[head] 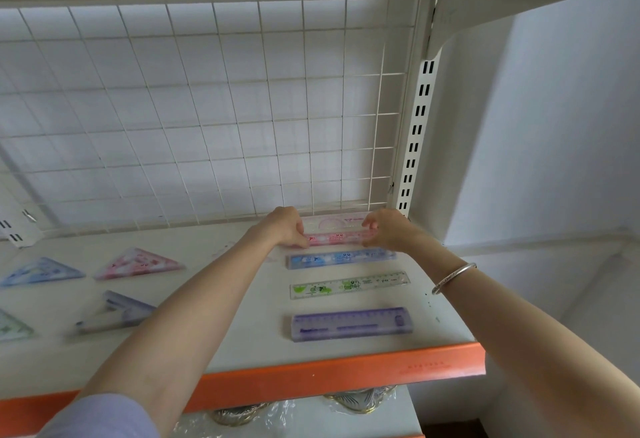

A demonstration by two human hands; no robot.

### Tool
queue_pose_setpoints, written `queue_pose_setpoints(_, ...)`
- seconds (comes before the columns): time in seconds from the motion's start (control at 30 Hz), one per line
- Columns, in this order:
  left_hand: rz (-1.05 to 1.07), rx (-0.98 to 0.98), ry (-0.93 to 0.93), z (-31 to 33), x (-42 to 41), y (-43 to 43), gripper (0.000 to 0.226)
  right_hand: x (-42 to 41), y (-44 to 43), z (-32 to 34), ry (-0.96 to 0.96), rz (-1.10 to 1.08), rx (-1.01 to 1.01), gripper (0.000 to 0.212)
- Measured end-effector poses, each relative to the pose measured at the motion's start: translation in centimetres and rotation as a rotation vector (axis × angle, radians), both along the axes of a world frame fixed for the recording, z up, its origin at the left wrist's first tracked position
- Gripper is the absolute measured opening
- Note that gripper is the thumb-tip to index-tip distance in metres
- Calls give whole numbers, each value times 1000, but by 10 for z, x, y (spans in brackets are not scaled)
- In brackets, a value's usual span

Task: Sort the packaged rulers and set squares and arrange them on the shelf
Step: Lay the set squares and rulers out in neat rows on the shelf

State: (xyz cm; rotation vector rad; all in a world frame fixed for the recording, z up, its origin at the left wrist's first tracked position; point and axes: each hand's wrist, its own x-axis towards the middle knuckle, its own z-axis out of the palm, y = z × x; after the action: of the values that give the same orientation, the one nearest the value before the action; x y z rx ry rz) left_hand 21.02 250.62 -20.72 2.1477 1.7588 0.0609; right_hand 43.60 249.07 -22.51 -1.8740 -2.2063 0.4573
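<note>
Pinching a pink packaged ruler (pixel 337 238) by its two ends, left hand (pixel 289 226) at the left end and right hand (pixel 384 229) at the right, fingers curled round the pack, low over the back right of the white shelf (pixel 329 375). Held level and crosswise, just in front of a pale pink pack (pixel 332 221) showing a protractor outline and lying against the wire grid back (pixel 207 108); resting on the board or slightly lifted, impossible to tell. Lined up toward the orange front lip: a blue ruler (pixel 341 259) just beside, then a green ruler (pixel 349 285) and a purple ruler (pixel 351 324), all parallel and a little apart. Grouped well apart on the left: a blue set square (pixel 41 271), a pink set square (pixel 138 264), a purple set square (pixel 117 313) and a green set square (pixel 12 326) cut by the frame edge. Judged as mid-placement in the ruler column, sorting largely done. Calls next for lowering the pack flat, squaring it parallel to the blue one with an even gap, then releasing both ends together to avoid skewing the row. Silver bangle (pixel 453 277) on the right wrist.
</note>
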Motion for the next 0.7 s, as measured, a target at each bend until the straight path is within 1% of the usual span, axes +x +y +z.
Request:
queue_pose_setpoints(0.03,-7,-3,7,0,0,0,22,0,0,1,-12,16,-11,42)
queue_pose_setpoints(0.1,-8,0,28,-1,0,1,36,0,1,2,-46,40,-11,37)
queue_pose_setpoints(0.13,-11,7,35,-2,0,2,37,0,2,2,-59,48,-7,33)
queue_pose_setpoints(0.2,-20,14,60,0,1,3,33,-2,5,1,-77,57,2,28)
queue_pose_setpoints(0.3,-45,12,93,4,2,2,31,-5,8,1,-97,57,17,26)
queue_pose_setpoints(0.5,-102,8,151,6,1,6,31,-8,11,6,-146,73,25,26)
queue_pose_setpoints(0.7,-134,17,167,7,-1,8,31,-11,12,7,-169,92,19,30)
